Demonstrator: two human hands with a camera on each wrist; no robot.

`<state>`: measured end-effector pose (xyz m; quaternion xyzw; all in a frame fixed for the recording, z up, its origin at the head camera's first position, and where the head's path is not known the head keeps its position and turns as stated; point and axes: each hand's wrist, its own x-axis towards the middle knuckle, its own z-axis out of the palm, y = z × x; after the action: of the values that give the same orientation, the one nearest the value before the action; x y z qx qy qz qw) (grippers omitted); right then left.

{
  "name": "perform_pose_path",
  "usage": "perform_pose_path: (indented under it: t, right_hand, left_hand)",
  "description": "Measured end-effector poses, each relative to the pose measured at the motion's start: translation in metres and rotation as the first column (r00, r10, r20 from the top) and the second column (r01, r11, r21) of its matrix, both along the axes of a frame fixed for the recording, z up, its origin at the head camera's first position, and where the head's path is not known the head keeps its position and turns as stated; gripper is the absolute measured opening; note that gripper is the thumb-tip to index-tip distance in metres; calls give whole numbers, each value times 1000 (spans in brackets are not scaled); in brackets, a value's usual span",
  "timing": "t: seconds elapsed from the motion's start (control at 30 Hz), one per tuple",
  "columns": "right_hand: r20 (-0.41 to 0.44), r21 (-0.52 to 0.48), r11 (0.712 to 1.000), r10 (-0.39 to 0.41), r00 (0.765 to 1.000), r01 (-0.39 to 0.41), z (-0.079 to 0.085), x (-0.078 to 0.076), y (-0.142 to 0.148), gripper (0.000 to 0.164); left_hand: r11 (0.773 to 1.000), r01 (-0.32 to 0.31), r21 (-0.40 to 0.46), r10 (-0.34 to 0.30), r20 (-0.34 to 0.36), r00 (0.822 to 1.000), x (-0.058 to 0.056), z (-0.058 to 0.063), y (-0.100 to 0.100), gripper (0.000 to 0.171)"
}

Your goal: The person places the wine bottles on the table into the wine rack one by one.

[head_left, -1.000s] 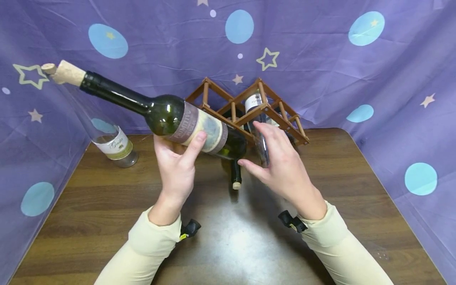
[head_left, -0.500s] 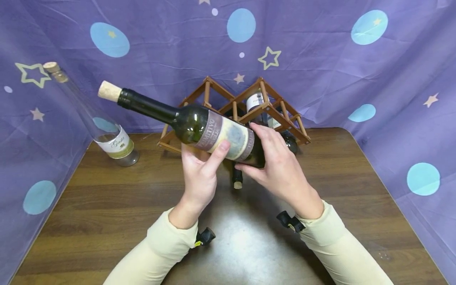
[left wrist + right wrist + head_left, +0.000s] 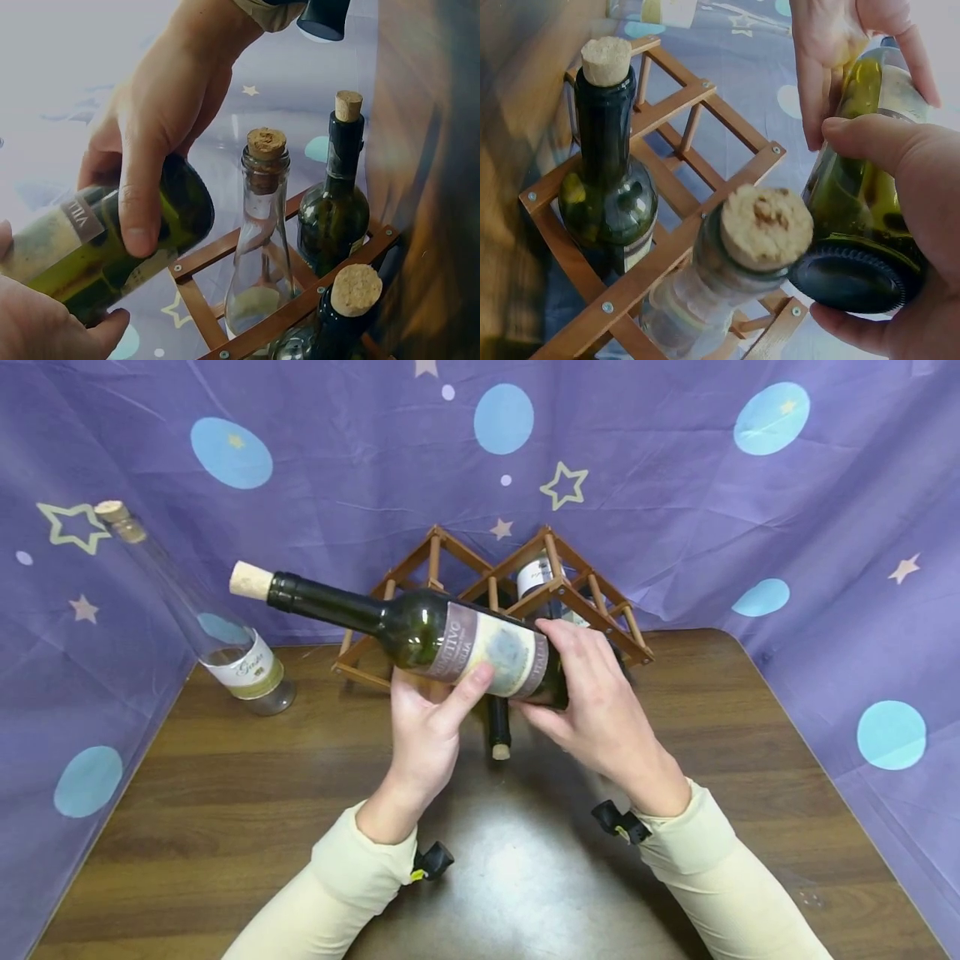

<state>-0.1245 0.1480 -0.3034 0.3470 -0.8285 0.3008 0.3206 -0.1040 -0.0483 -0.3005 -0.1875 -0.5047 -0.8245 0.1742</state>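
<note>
Tilted above the table, a dark green corked wine bottle (image 3: 498,653) points its neck to the upper left in the head view. My left hand (image 3: 422,743) holds its body from below, thumb lying on the label. My right hand (image 3: 613,710) grips the base end, which the right wrist view shows between thumb and fingers. Just behind is a wooden wine rack (image 3: 739,118). It holds a dark green corked bottle (image 3: 607,191), a clear corked bottle (image 3: 259,240) and another dark bottle (image 3: 334,232). The held bottle and my hands hide part of the rack in the head view.
A tall clear bottle (image 3: 243,670) with a cork stands at the table's left back. The neck of one racked bottle (image 3: 499,727) sticks out toward the front. Purple patterned cloth (image 3: 675,510) hangs around the wooden table (image 3: 712,727).
The left hand has moved right with the bottle, bringing its base into the right hand, which now grips it. Over the last half second the bottle shifted slightly right and its neck dipped a little.
</note>
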Motion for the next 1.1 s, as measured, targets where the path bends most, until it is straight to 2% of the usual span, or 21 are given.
perform_pose_path:
  t: [0.2, 0.4, 0.63, 0.97, 1.1]
  right_hand:
    - [-51, -2, 1000, -1, 999, 1, 1, -2, 7, 84]
    - [-86, 25, 999, -40, 995, 42, 4, -5, 18, 84]
    - [-103, 49, 996, -73, 992, 78, 6, -7, 29, 86]
    - [-127, 86, 990, -104, 986, 116, 11, -11, 43, 89]
    - [-142, 97, 988, -105, 984, 119, 13, -13, 49, 90]
  left_hand:
    - [1000, 25, -12, -25, 21, 999, -1, -1, -5, 58]
    - [999, 22, 24, -22, 15, 1000, -5, 1, -15, 76]
    - [996, 42, 77, -43, 9, 999, -9, 6, -31, 68]
    - [997, -14, 81, 16, -27, 1000, -13, 8, -65, 66]
    - [998, -58, 20, 59, -40, 997, -12, 11, -78, 70]
